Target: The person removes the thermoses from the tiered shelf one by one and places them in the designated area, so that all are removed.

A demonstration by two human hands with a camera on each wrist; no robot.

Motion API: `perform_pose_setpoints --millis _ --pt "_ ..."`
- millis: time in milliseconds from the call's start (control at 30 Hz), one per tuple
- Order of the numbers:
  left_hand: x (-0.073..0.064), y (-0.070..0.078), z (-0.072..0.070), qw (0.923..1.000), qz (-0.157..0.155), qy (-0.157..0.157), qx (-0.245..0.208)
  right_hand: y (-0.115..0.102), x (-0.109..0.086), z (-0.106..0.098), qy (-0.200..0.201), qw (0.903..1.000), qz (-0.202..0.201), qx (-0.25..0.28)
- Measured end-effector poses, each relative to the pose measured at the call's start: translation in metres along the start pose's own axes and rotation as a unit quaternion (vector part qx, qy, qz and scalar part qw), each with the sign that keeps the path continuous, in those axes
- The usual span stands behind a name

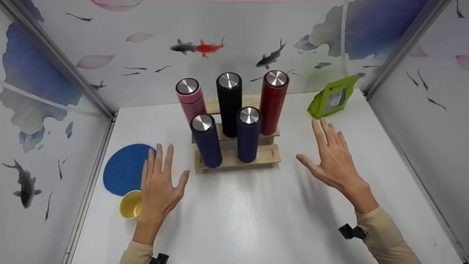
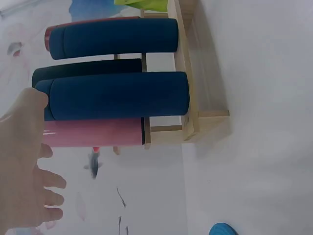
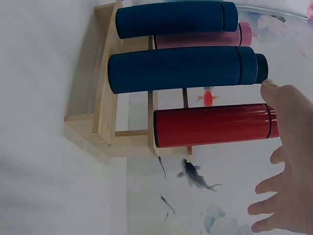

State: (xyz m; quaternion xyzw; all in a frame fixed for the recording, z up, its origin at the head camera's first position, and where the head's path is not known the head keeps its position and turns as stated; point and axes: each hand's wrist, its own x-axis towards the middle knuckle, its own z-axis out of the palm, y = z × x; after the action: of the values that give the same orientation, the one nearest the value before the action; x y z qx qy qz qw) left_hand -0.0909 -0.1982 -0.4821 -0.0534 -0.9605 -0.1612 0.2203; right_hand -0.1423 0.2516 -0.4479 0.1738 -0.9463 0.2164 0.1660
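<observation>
My left hand (image 1: 160,190) hovers at the left with straight, spread fingers, holding nothing; it overlaps the edge of a blue round mat (image 1: 126,170) and a yellow cup (image 1: 129,205). On the right, my right hand (image 1: 335,161) is likewise spread and holds nothing, its fingertips near a green pouch (image 1: 334,97). Between the hands stands a tiered wooden rack (image 1: 234,157). Two blue bottles (image 1: 207,143) (image 2: 117,95) are on its front step. Behind them stand a pink bottle (image 1: 192,101), a black bottle (image 1: 229,106) and a red bottle (image 1: 273,104).
A white table (image 1: 242,220) lies under everything. Patterned panels with painted fish (image 1: 271,57) enclose it at the back and both sides, with metal strips (image 1: 88,194) along the edges.
</observation>
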Motion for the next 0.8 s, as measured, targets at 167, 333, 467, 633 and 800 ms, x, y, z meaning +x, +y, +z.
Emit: perform_pose_setpoints --millis 167,333,467,633,800 --pt "0.003 -0.002 0.009 0.9970 -0.020 0.038 -0.064 -0.004 0.011 0.001 0.030 0.9966 0.026 0.072" --pt "0.003 -0.005 0.020 0.9897 -0.052 0.030 -0.130 -0.009 0.021 0.001 0.061 0.9901 0.044 0.118" --pt "0.001 -0.007 0.027 0.9862 -0.071 0.018 -0.148 -0.011 0.029 0.001 0.072 0.9876 0.040 0.134" --pt "-0.001 -0.009 0.036 0.9822 -0.087 0.008 -0.166 -0.010 0.037 0.002 0.083 0.9835 0.047 0.154" --pt "-0.001 -0.014 0.047 0.9717 -0.113 -0.001 -0.207 -0.011 0.049 0.006 0.111 0.9760 0.055 0.179"
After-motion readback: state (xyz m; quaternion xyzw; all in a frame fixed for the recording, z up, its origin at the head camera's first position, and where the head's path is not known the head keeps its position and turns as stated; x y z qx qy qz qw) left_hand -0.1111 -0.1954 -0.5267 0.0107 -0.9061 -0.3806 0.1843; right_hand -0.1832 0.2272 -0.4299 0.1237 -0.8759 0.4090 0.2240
